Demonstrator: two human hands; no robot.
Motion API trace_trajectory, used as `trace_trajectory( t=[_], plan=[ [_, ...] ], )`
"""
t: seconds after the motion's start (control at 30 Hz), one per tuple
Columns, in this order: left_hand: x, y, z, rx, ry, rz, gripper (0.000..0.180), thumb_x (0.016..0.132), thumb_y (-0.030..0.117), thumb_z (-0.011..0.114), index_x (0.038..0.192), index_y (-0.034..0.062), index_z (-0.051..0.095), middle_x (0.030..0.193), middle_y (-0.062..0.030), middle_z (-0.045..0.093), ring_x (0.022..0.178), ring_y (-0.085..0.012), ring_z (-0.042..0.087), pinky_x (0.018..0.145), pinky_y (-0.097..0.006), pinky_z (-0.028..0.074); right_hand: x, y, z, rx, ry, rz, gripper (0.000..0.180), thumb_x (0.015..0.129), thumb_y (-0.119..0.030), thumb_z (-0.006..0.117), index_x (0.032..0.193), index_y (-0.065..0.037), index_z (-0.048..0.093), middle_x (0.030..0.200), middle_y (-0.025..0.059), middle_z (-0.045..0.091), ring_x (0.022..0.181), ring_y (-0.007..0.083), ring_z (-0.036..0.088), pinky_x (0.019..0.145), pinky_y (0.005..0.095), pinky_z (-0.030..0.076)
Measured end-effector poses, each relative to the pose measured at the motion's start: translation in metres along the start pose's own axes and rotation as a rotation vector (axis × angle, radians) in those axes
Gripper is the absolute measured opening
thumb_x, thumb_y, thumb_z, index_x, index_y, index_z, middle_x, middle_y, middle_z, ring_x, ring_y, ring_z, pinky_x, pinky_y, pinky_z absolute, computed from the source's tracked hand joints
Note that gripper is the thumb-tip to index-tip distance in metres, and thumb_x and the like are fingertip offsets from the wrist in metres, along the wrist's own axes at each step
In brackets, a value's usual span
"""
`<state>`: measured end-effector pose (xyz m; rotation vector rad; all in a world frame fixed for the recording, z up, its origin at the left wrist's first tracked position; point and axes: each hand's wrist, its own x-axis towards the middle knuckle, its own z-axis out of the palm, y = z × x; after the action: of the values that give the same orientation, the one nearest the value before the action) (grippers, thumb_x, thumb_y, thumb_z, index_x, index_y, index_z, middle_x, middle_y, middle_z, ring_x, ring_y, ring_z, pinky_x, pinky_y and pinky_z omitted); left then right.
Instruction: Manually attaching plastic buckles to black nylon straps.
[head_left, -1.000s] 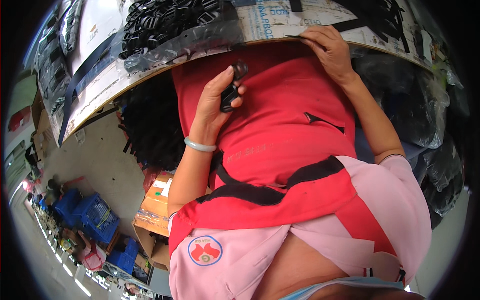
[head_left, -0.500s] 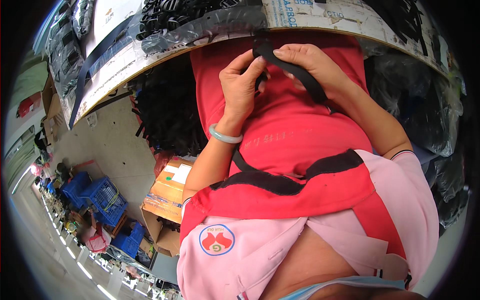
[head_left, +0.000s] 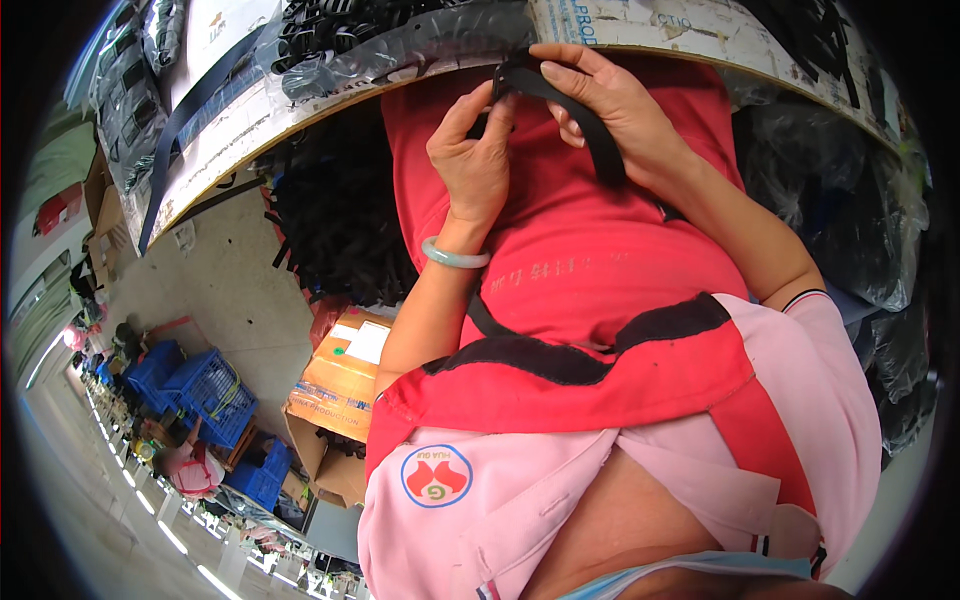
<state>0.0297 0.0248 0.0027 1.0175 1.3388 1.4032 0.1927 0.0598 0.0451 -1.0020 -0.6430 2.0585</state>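
Observation:
A black webbing strap (head_left: 600,145) runs between my hands above the red apron (head_left: 600,240), close to the table's edge. My left hand (head_left: 472,165), with a pale bangle on its wrist, pinches the strap's far end, where a small dark piece shows that I cannot make out clearly. My right hand (head_left: 635,115) has the strap between its thumb and lower fingers, while its index finger reaches out toward the table. From there the strap's loose end hangs down beside the right palm.
Black buckle-like parts and plastic bags (head_left: 400,50) lie on the worn table (head_left: 225,165); a dark strap (head_left: 170,140) hangs over its left edge. Below are a black heap (head_left: 335,220), a cardboard box (head_left: 340,385) and blue crates (head_left: 215,395). Bagged goods (head_left: 830,190) sit at right.
Both hands have shifted slightly up and left, toward the table edge, with the strap. My right index finger has stretched out, and the strap's loose end now hangs more steeply.

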Motion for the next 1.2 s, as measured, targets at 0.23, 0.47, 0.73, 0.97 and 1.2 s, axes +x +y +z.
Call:
trace_trajectory(
  t=[0.23,0.47,0.73,0.97,1.2],
  plan=[
    [0.000,-0.002,0.003,-0.009,0.010,-0.005,0.017,0.084,-0.001,0.070,0.101,-0.0010,0.069,0.081,-0.0003,0.063,0.070,-0.0066,0.055,0.063,-0.020,0.044,0.005,0.006,-0.004,-0.014,-0.044,-0.142,0.038,0.095,-0.021,0.062,0.127,-0.004,0.050,0.077,0.0033,0.061,0.062,0.0067,0.058,0.053,0.0175,0.048],
    [0.000,-0.011,-0.002,0.134,-0.046,0.246,0.019,0.083,-0.004,0.068,0.102,-0.0014,0.068,0.086,-0.0063,0.068,0.076,-0.0119,0.061,0.069,-0.023,0.049,0.010,0.013,-0.006,0.008,-0.065,-0.083,0.037,0.095,-0.020,0.060,0.127,-0.003,0.050,0.081,0.0029,0.059,0.066,0.0065,0.057,0.055,0.0195,0.049],
    [0.002,-0.015,-0.006,0.382,-0.105,0.536,0.020,0.082,-0.005,0.069,0.102,-0.0017,0.068,0.086,-0.0040,0.067,0.075,-0.0096,0.061,0.067,-0.022,0.049,0.011,0.017,-0.002,0.109,-0.068,-0.045,0.028,0.096,-0.021,0.059,0.116,-0.002,0.055,0.080,0.0032,0.058,0.064,0.0066,0.054,0.058,0.0185,0.048],
    [0.004,0.019,-0.021,-0.483,-0.230,-0.580,0.025,0.090,0.010,0.065,0.111,-0.0022,0.065,0.081,-0.0073,0.065,0.058,-0.0092,0.056,0.044,-0.021,0.040,0.011,-0.004,-0.016,-0.351,-0.145,0.042,0.023,0.092,-0.025,0.066,0.105,-0.006,0.067,0.076,-0.0016,0.063,0.065,0.0042,0.056,0.059,0.0174,0.046],
    [0.002,0.023,-0.016,-0.369,-0.135,-0.511,0.023,0.089,0.016,0.068,0.103,-0.0031,0.068,0.070,-0.0071,0.064,0.048,-0.0088,0.051,0.042,-0.021,0.037,0.000,0.007,0.008,-0.590,-0.112,-0.773,0.017,0.091,-0.014,0.065,0.104,-0.004,0.068,0.075,-0.0024,0.061,0.068,0.0041,0.056,0.060,0.0190,0.045]
  ],
)
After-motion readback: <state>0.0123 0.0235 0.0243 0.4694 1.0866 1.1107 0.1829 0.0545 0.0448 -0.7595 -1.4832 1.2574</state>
